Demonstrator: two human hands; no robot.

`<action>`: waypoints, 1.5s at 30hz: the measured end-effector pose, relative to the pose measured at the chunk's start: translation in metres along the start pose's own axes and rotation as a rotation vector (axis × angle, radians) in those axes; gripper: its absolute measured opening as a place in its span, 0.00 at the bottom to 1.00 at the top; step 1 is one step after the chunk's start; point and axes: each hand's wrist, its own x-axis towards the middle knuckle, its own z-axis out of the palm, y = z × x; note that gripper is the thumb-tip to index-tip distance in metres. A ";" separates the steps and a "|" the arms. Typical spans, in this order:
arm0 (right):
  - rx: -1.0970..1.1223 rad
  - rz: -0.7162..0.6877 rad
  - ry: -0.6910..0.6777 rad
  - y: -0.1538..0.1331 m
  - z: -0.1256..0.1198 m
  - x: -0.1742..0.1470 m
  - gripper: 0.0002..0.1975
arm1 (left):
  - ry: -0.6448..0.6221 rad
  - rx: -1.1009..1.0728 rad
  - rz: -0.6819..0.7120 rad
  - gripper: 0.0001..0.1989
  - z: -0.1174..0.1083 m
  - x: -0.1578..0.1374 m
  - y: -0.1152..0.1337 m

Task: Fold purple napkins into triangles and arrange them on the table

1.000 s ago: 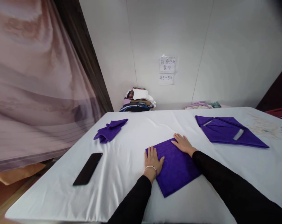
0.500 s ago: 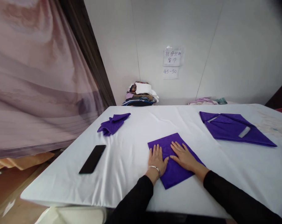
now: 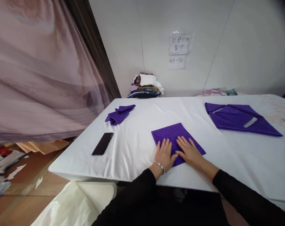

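Note:
A purple cloth napkin [image 3: 169, 131], folded into a flat square, lies on the white-covered table [image 3: 137, 141] in front of me. Flat on its lower left part rests my left hand [image 3: 164, 155], fingers stretched out, with a silver bracelet at the wrist. My right hand [image 3: 189, 152] lies palm down on the lower right part, its fingers spread. The two thumbs nearly meet over the cloth, and the hands hide much of its near half.
A crumpled purple cloth [image 3: 118, 115] and a black phone [image 3: 102, 143] lie at left. Another folded purple cloth [image 3: 238, 117] with pale strips is at right. Behind the table sits a clothes pile [image 3: 145, 86]. A pale chair [image 3: 85, 201] stands at the near left.
Both hands have slid toward me over the napkin, baring more of its far part. The camera view has tilted down, so the whole scene sits higher in the picture.

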 end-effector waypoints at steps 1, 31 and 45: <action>0.013 -0.039 -0.008 -0.007 0.002 -0.002 0.31 | -0.023 -0.011 0.040 0.34 0.002 -0.005 0.007; 0.103 0.100 -0.123 0.072 -0.008 0.118 0.26 | 0.031 -0.076 -0.493 0.12 -0.030 0.076 -0.095; 0.087 0.074 -0.004 0.056 -0.003 0.147 0.19 | 0.102 -0.104 -0.536 0.19 -0.032 0.136 -0.151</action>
